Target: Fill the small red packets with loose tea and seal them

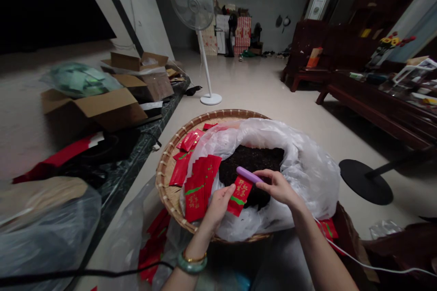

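Note:
My left hand (218, 207) grips a small red packet (240, 195) with gold characters and a green stripe. My right hand (278, 188) pinches a purple stick-shaped tool (249, 174), whose tip rests against the packet's top edge. Both hands are above a white plastic bag (303, 163) full of dark loose leaves (251, 161), possibly tea. The bag sits in a round woven bamboo tray (170, 177). A stack of red packets (196, 195) lies on the bag's near left fold, and several more (189, 141) lie on the tray.
More red packets (153, 245) lie below the tray beside a clear plastic sheet. Cardboard boxes (99, 104) stand on a dark marble counter (129, 163) to the left. A white floor fan (193, 2) stands ahead, and dark wooden furniture (375, 104) lines the right.

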`<state>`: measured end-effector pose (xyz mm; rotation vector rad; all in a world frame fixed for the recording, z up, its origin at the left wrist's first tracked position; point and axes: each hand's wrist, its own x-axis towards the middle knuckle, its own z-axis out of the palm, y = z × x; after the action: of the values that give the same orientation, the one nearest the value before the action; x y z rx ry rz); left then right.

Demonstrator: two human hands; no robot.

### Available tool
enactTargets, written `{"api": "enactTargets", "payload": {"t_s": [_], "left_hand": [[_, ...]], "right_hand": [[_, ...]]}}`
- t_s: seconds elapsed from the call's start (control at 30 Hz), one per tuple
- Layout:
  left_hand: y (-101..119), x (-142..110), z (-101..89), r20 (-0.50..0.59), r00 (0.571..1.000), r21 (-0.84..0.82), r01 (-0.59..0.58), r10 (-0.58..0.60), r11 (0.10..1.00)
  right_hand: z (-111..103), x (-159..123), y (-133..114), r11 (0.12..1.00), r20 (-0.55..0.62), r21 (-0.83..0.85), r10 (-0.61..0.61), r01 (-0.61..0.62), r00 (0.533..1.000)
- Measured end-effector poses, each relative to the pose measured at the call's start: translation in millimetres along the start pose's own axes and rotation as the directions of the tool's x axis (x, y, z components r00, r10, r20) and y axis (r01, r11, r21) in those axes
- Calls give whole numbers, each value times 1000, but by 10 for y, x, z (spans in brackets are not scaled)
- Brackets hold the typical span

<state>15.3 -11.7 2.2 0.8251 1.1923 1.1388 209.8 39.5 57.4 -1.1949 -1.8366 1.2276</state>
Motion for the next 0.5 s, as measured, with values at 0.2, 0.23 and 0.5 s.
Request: {"api": "enactTargets", "payload": {"t_s": [0.2, 0.23, 0.5], "left_hand": [[-57, 43, -48, 11, 1000, 76, 9, -10, 997], [-59, 46, -50, 13, 1000, 81, 7, -8, 997], [-27, 52, -56, 30, 1000, 84, -9, 6, 996]], "right_hand": [[-2, -1, 10, 1000, 18, -10, 1, -1, 1000], [-2, -1, 9, 1000, 18, -7, 3, -3, 1000], [-53, -9, 26, 989, 80, 116, 80, -89, 994]]}}
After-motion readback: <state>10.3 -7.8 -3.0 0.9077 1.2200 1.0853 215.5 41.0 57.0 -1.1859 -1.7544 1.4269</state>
